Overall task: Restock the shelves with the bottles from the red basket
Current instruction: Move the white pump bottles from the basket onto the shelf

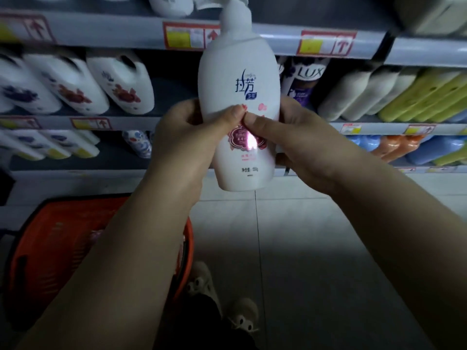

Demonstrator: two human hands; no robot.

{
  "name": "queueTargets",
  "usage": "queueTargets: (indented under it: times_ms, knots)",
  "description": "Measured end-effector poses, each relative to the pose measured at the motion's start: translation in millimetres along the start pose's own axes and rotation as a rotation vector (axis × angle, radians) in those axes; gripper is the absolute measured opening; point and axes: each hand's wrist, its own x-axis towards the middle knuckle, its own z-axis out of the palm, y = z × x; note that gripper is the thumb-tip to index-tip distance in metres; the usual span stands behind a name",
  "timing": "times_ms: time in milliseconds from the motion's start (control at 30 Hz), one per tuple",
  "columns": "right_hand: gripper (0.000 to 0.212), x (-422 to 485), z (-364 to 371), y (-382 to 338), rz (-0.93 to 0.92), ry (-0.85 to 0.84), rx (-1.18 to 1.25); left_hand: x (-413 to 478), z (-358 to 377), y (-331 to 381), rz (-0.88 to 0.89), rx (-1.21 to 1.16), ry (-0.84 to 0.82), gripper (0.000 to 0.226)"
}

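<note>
A tall white pump bottle (pixel 240 79) with blue lettering and a red flower label stands upright in mid-air in front of the shelves. My left hand (pixel 188 137) grips its left side with the thumb across the label. My right hand (pixel 298 140) grips its right side, thumb meeting the left thumb on the front. The red basket (pixel 48 238) sits on the floor at the lower left, partly hidden behind my left forearm; its contents cannot be made out.
Shelves (pixel 131 34) hold white jugs (pixel 121 84) at the left, a dark Lux bottle (pixel 303 82) behind the held bottle, and white and yellow-green bottles (pixel 417 94) at the right. Blue and orange bottles (pixel 394 145) fill the lower right shelf. Tiled floor (pixel 303 248) lies below.
</note>
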Motion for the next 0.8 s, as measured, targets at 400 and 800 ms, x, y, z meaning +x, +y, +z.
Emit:
queueTargets:
  times_ms: [400, 800]
  knots:
    - [0.046, 80.6, -24.3, -90.1, -0.310, 0.182, -0.272, 76.7, 19.4, 84.5, 0.386, 0.009, 0.125, 0.042]
    - [0.065, 186.0, -40.9, -115.2, -0.509, 0.446, -0.274, 176.4, 54.7, 113.1, 0.478, 0.073, 0.092, 0.066]
